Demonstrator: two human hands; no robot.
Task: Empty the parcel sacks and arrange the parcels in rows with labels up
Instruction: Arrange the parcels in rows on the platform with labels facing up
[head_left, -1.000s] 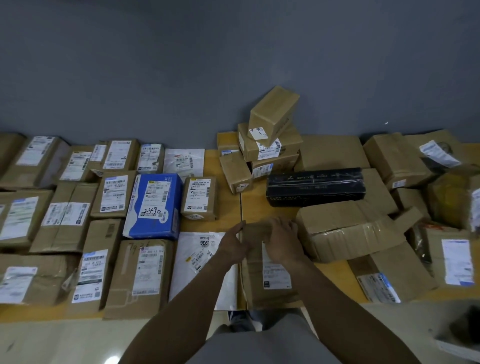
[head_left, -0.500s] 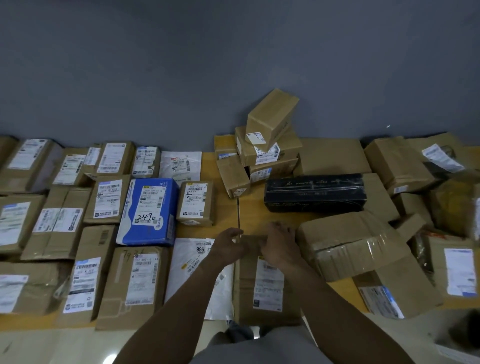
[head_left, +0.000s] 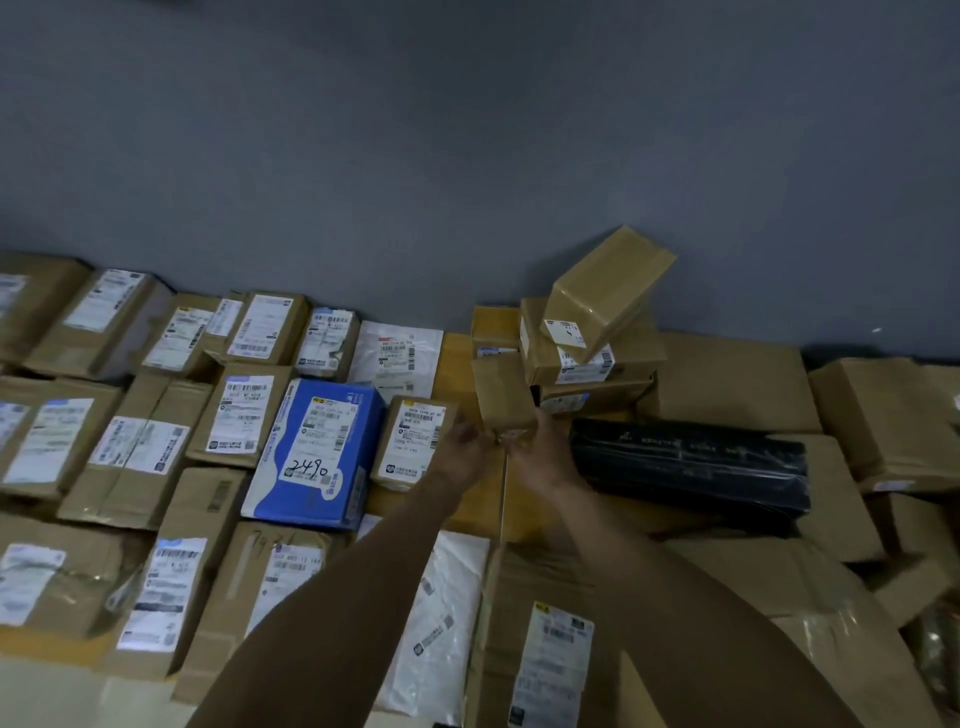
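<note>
While the left half of the desk (head_left: 470, 501) shows three rows lying label-up (brown cartons, a blue box (head_left: 317, 452), a white mailer (head_left: 447, 613)), the right half looks unsorted, so roughly half remains. Left hand (head_left: 462, 454) and right hand (head_left: 545, 457) both pinch the near end of a small brown box (head_left: 498, 389), which leans beside the stack (head_left: 587, 364) with its label not up. No sacks in view. A black parcel (head_left: 691, 467) crowds the right hand, and the tilted box (head_left: 608, 291) atop the stack could topple.

One blue box (head_left: 311, 452), one black parcel (head_left: 691, 467)
</note>
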